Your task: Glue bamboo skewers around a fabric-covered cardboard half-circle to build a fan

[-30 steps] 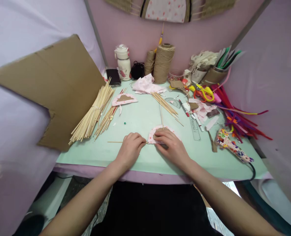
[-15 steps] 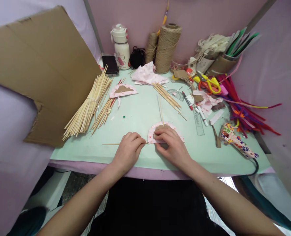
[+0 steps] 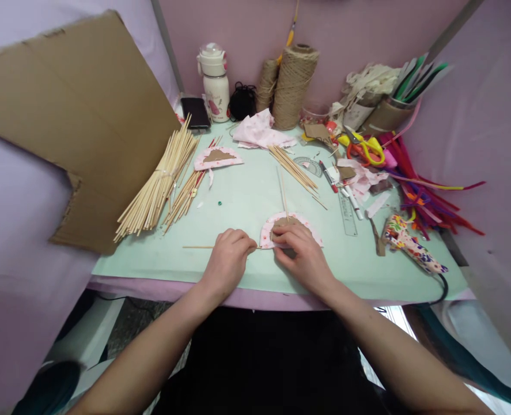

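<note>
My left hand [image 3: 228,256] pinches a thin bamboo skewer [image 3: 197,247] that lies sideways along the table's near part, its right tip at the lower left corner of a half-round cardboard piece [image 3: 266,235]. Pink patterned fabric edges this piece, and bare brown cardboard shows in its middle. My right hand [image 3: 302,251] rests on the piece, thumb and fingers closed on its lower middle, partly hiding it. Another skewer [image 3: 283,196] points away from the top of the curve, its near end on the cardboard. A matching half-round piece [image 3: 219,158] lies farther back on the left.
Bundled skewers [image 3: 160,178] lean by a big cardboard sheet [image 3: 86,115] on the left. Twine spools [image 3: 296,86] and a white bottle [image 3: 216,86] stand at the back. To the right are scissors [image 3: 373,151], pipe cleaners [image 3: 423,196] and a patterned glue gun [image 3: 413,245] with a cord.
The whole view has shifted slightly. Both hands keep nearly the same places on the skewer and the half-round piece.
</note>
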Action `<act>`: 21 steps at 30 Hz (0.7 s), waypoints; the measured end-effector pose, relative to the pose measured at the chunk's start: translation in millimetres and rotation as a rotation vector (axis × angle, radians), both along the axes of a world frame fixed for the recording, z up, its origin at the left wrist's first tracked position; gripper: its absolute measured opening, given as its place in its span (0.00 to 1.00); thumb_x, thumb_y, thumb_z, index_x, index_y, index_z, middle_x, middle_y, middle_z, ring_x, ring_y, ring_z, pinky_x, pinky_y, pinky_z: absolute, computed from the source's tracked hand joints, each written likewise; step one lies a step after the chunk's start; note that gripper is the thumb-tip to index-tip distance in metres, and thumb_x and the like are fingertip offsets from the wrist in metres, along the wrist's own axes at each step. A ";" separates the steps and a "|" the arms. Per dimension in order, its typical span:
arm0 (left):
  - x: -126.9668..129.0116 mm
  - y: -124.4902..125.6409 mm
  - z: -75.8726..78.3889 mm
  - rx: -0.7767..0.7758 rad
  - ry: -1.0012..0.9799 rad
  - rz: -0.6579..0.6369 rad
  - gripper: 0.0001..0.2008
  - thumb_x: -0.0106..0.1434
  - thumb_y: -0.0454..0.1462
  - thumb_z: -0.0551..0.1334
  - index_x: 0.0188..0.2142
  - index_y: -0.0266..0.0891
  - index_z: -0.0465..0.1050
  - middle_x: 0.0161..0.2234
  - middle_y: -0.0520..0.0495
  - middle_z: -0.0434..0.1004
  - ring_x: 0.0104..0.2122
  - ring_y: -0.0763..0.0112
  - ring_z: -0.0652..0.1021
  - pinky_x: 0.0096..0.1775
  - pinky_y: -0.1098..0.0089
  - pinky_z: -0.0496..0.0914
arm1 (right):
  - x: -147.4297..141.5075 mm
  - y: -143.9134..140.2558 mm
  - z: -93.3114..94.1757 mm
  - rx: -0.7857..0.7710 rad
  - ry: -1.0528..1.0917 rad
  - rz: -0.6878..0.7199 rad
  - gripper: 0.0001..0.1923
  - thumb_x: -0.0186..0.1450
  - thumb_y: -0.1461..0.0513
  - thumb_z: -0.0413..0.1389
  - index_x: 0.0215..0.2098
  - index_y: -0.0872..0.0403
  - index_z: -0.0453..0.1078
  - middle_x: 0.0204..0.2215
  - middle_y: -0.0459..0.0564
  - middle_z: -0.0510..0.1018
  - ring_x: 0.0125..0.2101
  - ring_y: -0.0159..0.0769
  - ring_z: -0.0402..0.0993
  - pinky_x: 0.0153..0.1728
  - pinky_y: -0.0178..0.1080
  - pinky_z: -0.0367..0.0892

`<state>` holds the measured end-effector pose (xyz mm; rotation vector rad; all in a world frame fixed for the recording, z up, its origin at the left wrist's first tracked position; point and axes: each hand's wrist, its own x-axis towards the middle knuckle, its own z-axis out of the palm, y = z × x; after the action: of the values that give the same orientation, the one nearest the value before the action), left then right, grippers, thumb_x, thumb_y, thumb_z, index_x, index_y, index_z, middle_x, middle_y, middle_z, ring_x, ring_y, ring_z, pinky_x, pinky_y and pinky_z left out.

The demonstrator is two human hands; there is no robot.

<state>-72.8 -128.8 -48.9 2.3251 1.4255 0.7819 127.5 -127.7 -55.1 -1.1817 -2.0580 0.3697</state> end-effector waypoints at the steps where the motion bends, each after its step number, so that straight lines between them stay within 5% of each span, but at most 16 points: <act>1: 0.0 0.3 -0.2 -0.001 -0.006 -0.001 0.08 0.66 0.30 0.59 0.32 0.39 0.76 0.33 0.48 0.76 0.37 0.67 0.73 0.42 0.64 0.67 | 0.0 0.0 0.0 0.003 0.000 0.000 0.07 0.61 0.69 0.56 0.33 0.51 0.69 0.42 0.52 0.79 0.48 0.44 0.73 0.50 0.52 0.68; 21: -1.4 2.0 -1.1 -0.016 -0.066 -0.011 0.09 0.66 0.30 0.58 0.31 0.39 0.75 0.31 0.48 0.75 0.36 0.67 0.72 0.40 0.65 0.68 | -0.5 -0.2 -0.2 -0.002 0.023 -0.017 0.08 0.60 0.69 0.54 0.33 0.49 0.69 0.42 0.50 0.79 0.48 0.44 0.73 0.50 0.52 0.68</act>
<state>-74.2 -126.8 -50.1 2.2715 1.3850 0.8331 127.0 -127.9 -55.4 -1.1902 -2.0274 0.3756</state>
